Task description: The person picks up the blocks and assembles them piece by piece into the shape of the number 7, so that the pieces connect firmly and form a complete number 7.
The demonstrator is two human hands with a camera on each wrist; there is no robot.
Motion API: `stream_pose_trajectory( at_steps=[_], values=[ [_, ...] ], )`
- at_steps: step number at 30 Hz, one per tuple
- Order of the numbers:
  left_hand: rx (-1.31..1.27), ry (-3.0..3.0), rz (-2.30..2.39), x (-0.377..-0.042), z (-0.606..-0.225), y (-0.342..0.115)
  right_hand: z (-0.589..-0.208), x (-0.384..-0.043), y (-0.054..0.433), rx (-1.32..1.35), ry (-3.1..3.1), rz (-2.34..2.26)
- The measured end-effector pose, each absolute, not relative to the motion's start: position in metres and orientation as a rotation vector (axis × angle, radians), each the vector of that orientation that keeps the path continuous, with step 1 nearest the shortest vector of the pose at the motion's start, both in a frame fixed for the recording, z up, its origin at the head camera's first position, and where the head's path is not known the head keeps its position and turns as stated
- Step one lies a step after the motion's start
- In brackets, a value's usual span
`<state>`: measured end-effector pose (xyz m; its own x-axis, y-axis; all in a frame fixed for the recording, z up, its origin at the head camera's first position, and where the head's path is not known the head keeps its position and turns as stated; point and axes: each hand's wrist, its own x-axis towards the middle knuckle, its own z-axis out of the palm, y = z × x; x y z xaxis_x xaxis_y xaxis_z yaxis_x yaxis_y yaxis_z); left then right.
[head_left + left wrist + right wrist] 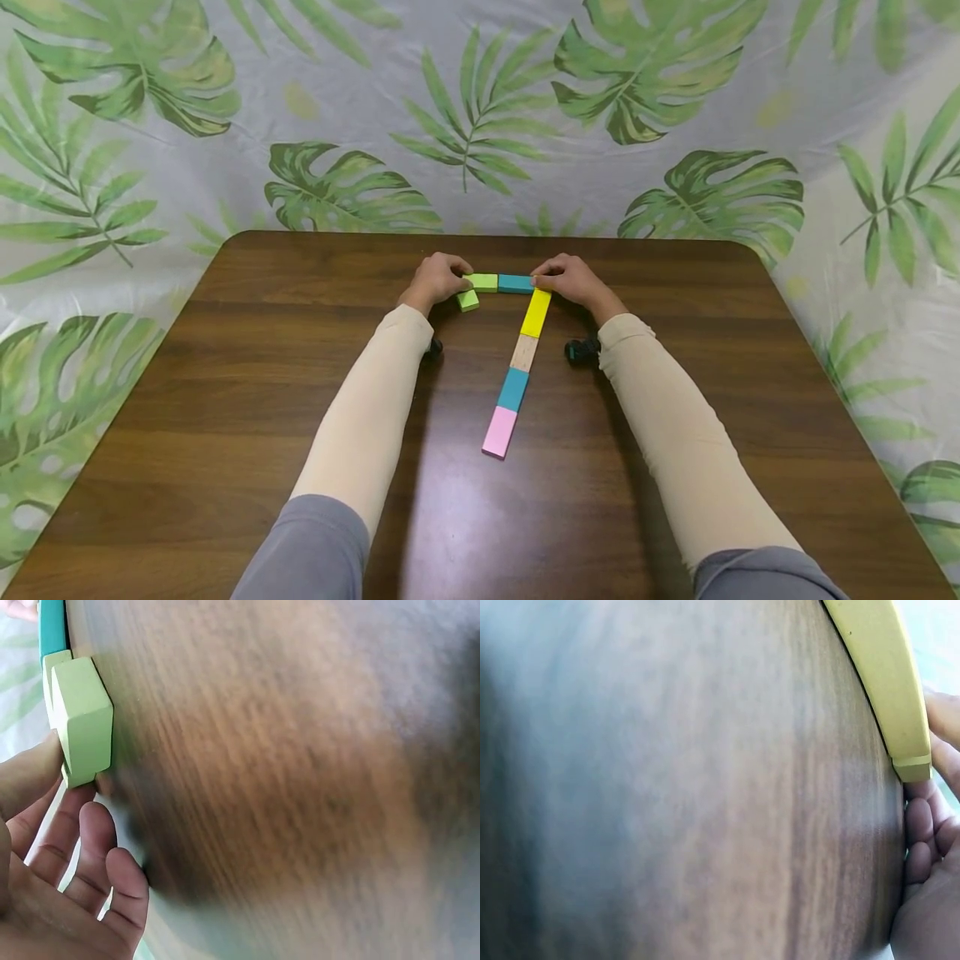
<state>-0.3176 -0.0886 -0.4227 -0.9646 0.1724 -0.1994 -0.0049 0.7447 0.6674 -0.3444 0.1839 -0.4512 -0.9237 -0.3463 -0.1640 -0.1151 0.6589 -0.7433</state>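
Note:
My left hand (437, 277) is at the left end of a far row of blocks, its thumb and fingers pinching a light green block (483, 282). A second light green block (468, 301) sits just in front of that end; in the left wrist view it is the nearer green block (88, 712). Right of the green one lies a teal block (516, 284). At the row's right corner my right hand (573, 282) holds the end of a yellow block (536, 313) between thumb and fingers. The right wrist view shows the yellow end (889, 682) beside the fingers, partly hiding their grip.
From the yellow block a line runs toward me: a plain wood block (524, 353), another teal block (513, 389) and a pink block (499, 432). All lie on a brown wooden table (262, 400). A leaf-patterned sheet (495, 108) hangs behind the table's far edge.

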Motion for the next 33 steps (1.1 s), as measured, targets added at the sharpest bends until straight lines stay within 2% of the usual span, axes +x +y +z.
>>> stream_pose_trajectory(
  at_steps=[25, 33],
  values=[
    [0.158, 2.691, 1.044, -0.3184, -0.4255, -0.0884, -0.4498, -0.3463, 0.1831, -0.344, 2.600, -1.115],
    [0.239, 2.671, 1.049, -0.3163, -0.4264, -0.0940, -0.4509, -0.3443, 0.1842, -0.342, 2.596, -1.117]
  ],
)
